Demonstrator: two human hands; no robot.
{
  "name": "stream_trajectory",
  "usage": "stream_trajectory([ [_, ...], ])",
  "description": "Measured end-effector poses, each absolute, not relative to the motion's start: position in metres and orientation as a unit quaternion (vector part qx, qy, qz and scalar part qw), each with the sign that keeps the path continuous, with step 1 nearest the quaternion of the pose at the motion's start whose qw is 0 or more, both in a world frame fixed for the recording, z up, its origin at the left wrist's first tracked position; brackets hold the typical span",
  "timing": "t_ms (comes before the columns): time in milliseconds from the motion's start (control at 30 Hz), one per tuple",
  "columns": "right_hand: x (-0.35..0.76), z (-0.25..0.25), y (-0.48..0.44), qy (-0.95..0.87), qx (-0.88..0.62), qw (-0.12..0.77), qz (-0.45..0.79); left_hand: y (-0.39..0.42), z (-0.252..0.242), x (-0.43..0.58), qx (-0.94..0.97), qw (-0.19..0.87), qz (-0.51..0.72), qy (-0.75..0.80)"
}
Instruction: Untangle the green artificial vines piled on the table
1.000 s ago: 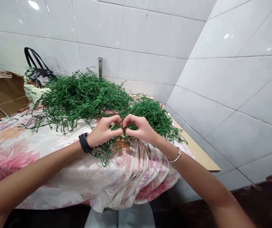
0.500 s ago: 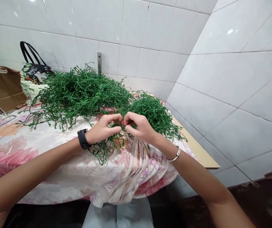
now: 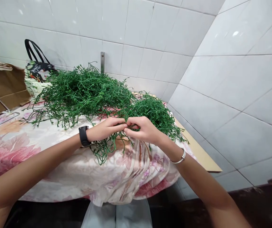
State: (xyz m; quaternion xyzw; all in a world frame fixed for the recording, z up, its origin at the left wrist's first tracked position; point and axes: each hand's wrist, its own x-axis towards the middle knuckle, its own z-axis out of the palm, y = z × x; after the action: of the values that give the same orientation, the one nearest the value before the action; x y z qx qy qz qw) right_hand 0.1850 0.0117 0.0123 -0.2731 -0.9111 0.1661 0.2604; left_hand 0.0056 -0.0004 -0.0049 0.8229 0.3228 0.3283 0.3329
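Note:
My left hand (image 3: 106, 129), with a black band at the wrist, has its fingers pressed together on thin green artificial stems (image 3: 102, 151). Part of that bunch hangs below the hand over the flowered cloth. My right hand (image 3: 144, 129) meets it fingertip to fingertip, thumb and fingers pinched at the same stems. The exact point of grip is hidden by the fingers. Just behind my right hand lies a smaller heap of green stems (image 3: 156, 110). A larger tangled heap (image 3: 86, 90) spreads behind and left of my left hand.
A flowered cloth (image 3: 62, 177) covers the table, whose bare wooden edge (image 3: 204, 158) shows at right. At left are a cardboard box (image 3: 3, 85), a bent metal wire frame (image 3: 5, 118) and a floral bag (image 3: 39, 70). Tiled walls (image 3: 145, 31) enclose the back and right.
My fingers have flattened and closed more tightly together where the hands meet. The right hand has shifted slightly right, and the whole view has moved a little.

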Motion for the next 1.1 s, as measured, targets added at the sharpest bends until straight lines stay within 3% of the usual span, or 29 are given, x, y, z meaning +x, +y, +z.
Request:
stream_trajectory([
  [200, 0.183, 0.015, 0.011, -0.824, -0.220, 0.272, 0.445, -0.006, 0.002, 0.006, 0.796, 0.462, 0.291, 0.262],
  [433, 0.178, 0.007, 0.012, -0.723, -0.212, 0.301, 0.585, -0.010, 0.001, 0.007, 0.756, 0.517, 0.325, 0.237],
  [967, 0.174, -0.007, 0.017, -0.675, -0.228, 0.334, 0.618, -0.007, -0.004, 0.009, 0.745, 0.531, 0.321, 0.245],
  [1100, 0.175, 0.001, 0.015, -0.645, -0.194, 0.370, 0.640, -0.009, 0.002, 0.003, 0.739, 0.512, 0.367, 0.239],
])
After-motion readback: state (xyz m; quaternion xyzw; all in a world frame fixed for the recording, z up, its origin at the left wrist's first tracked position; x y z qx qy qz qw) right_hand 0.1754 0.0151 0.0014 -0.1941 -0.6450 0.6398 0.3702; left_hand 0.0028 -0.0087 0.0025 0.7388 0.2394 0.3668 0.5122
